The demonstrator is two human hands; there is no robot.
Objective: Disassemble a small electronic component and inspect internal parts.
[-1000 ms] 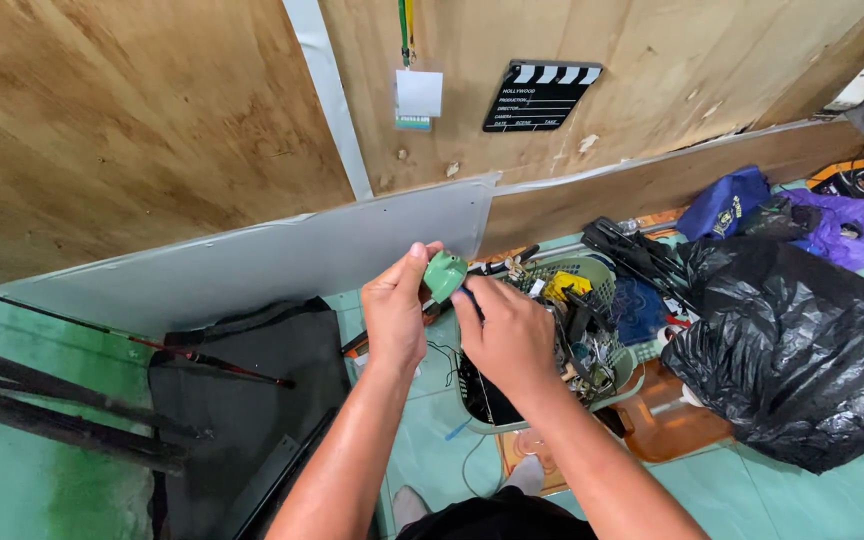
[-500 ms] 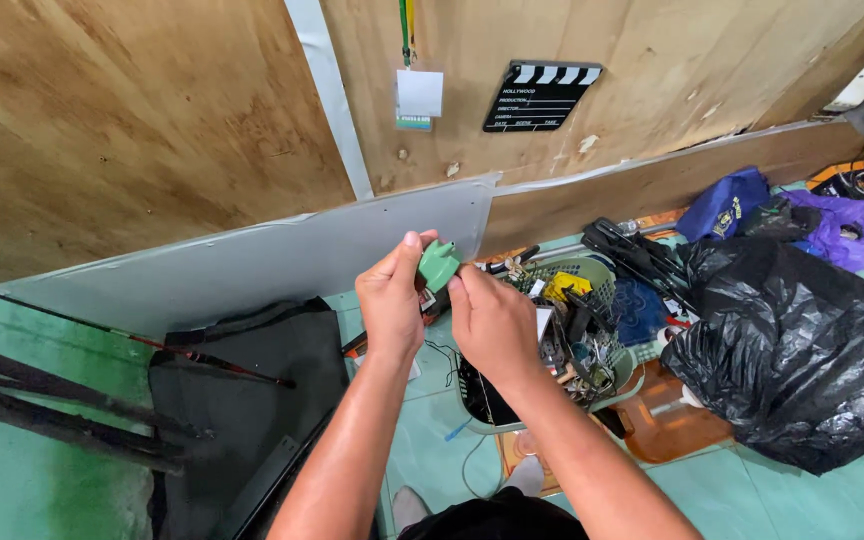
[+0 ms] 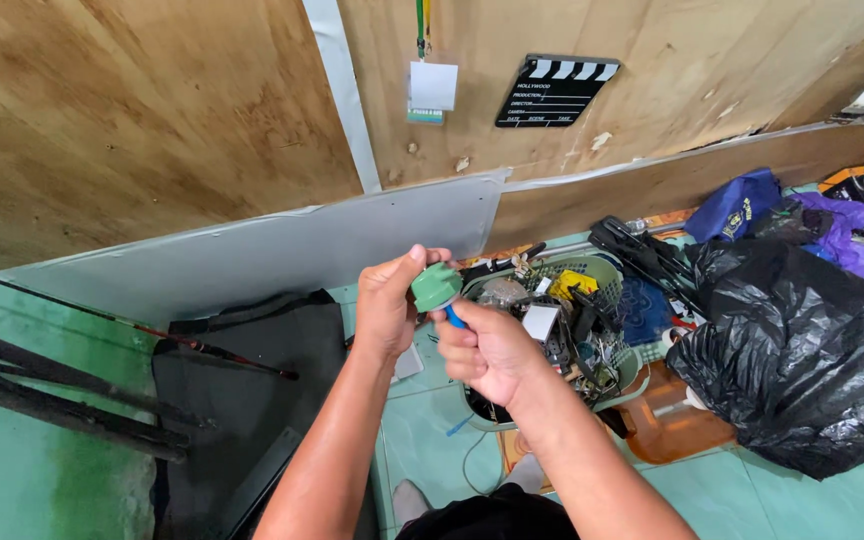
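Item: small green round part (image 3: 436, 286) with a blue stem beneath it, held in the air between both hands, above the near rim of a green basket (image 3: 624, 372) of mixed hardware. Left hand (image 3: 389, 305) pinches the green part, thumb on top; right hand (image 3: 487, 348) is closed around the blue stem. Adjacent: black plastic bag (image 3: 802, 350) at right, grey panel (image 3: 282, 250) leaning on plywood wall.

small green cap (image 3: 436, 287), blue-handled tool (image 3: 455, 317) beneath

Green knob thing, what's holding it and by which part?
Both hands hold it. The left hand pinches the round green cap by its rim, and the right hand wraps the blue shaft just below it.
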